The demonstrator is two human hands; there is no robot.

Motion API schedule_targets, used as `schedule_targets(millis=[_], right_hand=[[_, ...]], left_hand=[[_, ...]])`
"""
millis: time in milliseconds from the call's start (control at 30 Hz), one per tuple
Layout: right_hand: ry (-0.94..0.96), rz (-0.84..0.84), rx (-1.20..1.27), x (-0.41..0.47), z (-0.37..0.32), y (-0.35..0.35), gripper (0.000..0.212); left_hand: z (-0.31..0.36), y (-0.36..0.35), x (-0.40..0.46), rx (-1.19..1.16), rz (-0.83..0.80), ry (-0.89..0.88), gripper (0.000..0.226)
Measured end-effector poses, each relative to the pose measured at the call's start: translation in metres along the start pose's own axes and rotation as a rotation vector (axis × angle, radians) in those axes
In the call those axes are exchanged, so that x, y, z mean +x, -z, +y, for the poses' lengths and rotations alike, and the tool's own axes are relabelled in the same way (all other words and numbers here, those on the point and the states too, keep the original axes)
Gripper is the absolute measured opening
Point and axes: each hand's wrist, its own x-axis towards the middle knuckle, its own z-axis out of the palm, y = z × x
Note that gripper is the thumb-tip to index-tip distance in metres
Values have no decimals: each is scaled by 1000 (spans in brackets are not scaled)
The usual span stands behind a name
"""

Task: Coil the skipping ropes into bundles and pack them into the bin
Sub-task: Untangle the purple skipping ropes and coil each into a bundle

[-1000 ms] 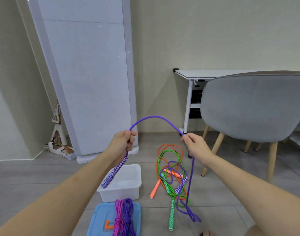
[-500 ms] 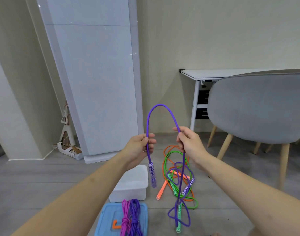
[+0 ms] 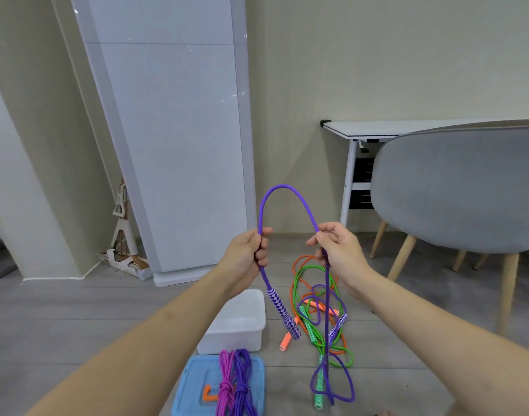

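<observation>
Both hands closed on purple rope (image 3: 282, 187): left hand (image 3: 251, 256), right hand (image 3: 337, 250). Loop arching between, long tail hanging below right, handle below left.

Beside the white bin (image 3: 236, 322), the blue lid (image 3: 194, 385) and its two coiled bundles (image 3: 234, 385) ran off the bottom edge.

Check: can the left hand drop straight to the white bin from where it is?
Probably yes, once freed. The left hand is shut on the purple rope, and the white bin sits open-topped just below it with nothing between.
</observation>
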Motion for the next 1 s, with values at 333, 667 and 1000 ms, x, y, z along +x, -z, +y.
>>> schedule_targets(millis=[333, 667, 1000], right_hand=[[-9, 14, 23, -4, -5, -2, 21], [30, -10, 15, -10, -7, -7, 12], [164, -201, -170, -19, -1, -17, 36]], left_hand=[[-1, -4, -7, 24, -91, 51, 27], [-2, -3, -8, 30, -51, 66, 29], [-6, -11, -9, 52, -3, 29, 35]])
